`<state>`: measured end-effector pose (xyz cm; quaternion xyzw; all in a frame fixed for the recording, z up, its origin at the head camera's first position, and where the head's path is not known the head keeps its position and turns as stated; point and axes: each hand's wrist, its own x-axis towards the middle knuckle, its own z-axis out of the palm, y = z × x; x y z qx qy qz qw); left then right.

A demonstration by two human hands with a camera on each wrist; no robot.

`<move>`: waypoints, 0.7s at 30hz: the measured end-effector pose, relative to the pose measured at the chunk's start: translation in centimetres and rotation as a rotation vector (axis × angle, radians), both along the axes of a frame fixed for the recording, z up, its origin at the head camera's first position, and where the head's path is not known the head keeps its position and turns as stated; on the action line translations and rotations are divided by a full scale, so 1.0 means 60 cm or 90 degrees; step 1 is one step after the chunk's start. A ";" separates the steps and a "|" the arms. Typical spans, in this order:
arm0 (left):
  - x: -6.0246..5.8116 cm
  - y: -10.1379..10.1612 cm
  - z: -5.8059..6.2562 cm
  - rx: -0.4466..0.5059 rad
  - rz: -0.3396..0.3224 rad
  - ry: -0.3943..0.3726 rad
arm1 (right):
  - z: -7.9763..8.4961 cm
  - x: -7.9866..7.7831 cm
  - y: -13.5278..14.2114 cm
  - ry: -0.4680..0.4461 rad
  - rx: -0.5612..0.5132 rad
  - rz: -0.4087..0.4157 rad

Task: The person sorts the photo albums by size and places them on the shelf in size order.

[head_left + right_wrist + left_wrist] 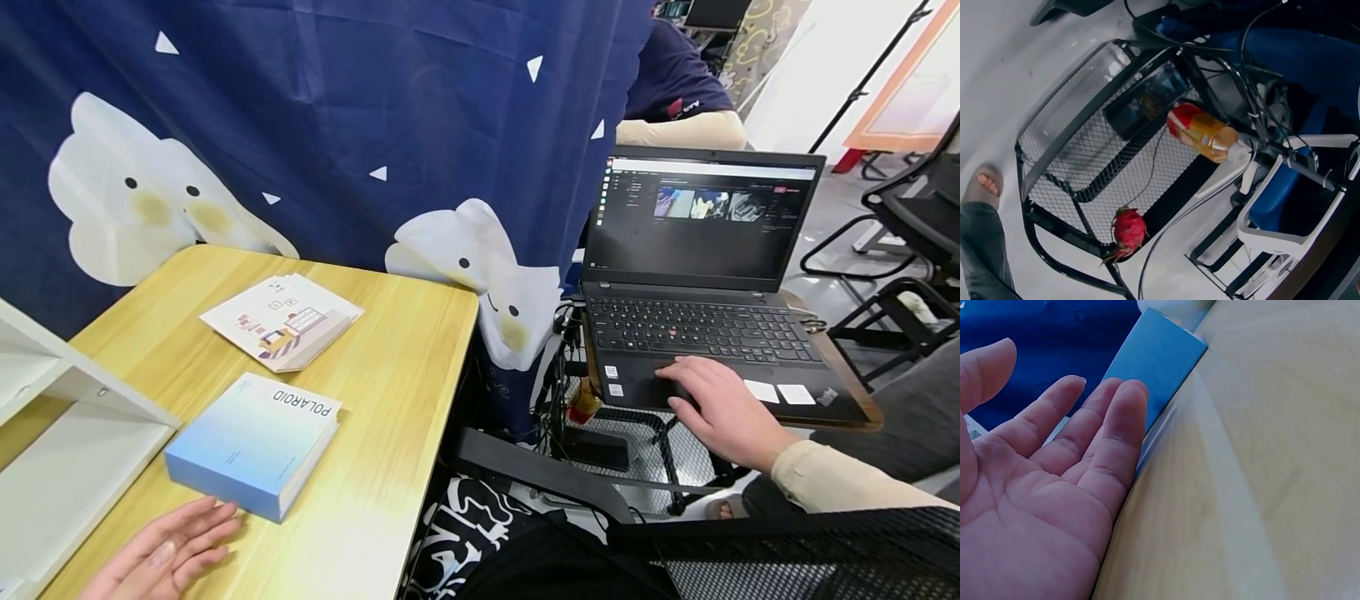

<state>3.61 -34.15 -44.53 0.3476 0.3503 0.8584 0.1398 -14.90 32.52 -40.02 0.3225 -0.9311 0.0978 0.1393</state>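
From the head, the left hand, loosely open and empty, is beside the blue book on the tabletop; a hard push could drive it into the papers. The right hand lies relaxed on the laptop, gripping nothing; a stray press might click something. At the left wrist, fingers overlap the book; contact is unclear. At the right wrist, a bumped rack could roll the bottle.
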 end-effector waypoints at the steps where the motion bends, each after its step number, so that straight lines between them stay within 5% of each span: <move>1: 0.000 0.001 -0.001 0.001 0.004 0.002 | 0.000 0.000 0.000 -0.003 0.004 0.003; 7: 0.001 0.002 -0.002 0.002 0.010 -0.019 | 0.004 0.002 0.000 -0.016 0.015 0.013; 16: -0.025 -0.013 -0.001 0.040 -0.194 -0.044 | 0.009 0.000 0.004 -0.017 -0.009 -0.001; 21: -0.032 -0.018 -0.001 0.018 -0.209 -0.021 | 0.006 -0.003 0.005 -0.016 -0.023 -0.011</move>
